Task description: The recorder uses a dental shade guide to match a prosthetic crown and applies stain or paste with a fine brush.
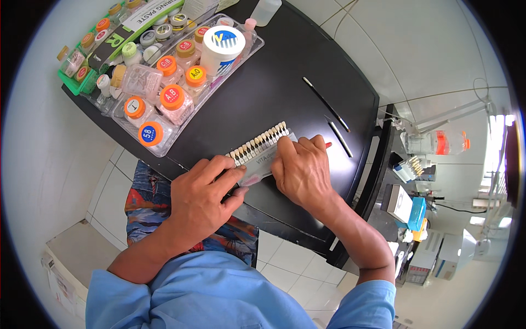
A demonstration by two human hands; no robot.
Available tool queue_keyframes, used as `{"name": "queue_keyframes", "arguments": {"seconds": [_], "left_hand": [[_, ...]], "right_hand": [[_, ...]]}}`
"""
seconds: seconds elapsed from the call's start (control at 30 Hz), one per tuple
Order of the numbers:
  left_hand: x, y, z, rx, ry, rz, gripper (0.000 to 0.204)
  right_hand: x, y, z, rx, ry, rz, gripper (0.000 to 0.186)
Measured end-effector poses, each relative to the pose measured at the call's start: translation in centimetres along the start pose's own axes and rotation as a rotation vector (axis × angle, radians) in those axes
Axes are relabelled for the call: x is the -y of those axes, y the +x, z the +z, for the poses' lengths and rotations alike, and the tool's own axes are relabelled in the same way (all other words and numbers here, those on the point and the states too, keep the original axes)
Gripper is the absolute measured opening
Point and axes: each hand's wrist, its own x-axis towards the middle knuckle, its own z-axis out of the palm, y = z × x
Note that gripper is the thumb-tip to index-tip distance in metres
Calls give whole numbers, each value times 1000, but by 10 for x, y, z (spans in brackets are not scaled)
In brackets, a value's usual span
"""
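Note:
A tooth shade guide (262,154), a grey metal holder with a row of cream tooth-shaped tabs, lies tilted near the front edge of the black table. My left hand (201,187) grips its left end, fingers on top and thumb at the lower edge. A pinkish patch (251,180) shows beside that thumb; what it is I cannot make out. Over the right part of the guide, my right hand (303,171) is closed around a thin tool whose red end (328,145) sticks out past the knuckles. Its working tip is hidden by the fingers.
A clear plastic tray (189,118) with several orange-lidded jars and a white tub (223,45) stands at the back left. Two slim brushes (326,104) (341,140) lie on the right. A side counter (378,230) holds boxes and a clear bottle (435,142).

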Motion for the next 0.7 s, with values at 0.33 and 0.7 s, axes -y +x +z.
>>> {"name": "queue_keyframes", "arguments": {"seconds": [0.33, 0.7], "left_hand": [[-1, 1, 1, -24, 3, 1, 37], [-1, 0, 1, -28, 26, 1, 35]], "right_hand": [[-80, -3, -41, -164, -106, 499, 23], [-15, -10, -1, -138, -58, 158, 16]]}}
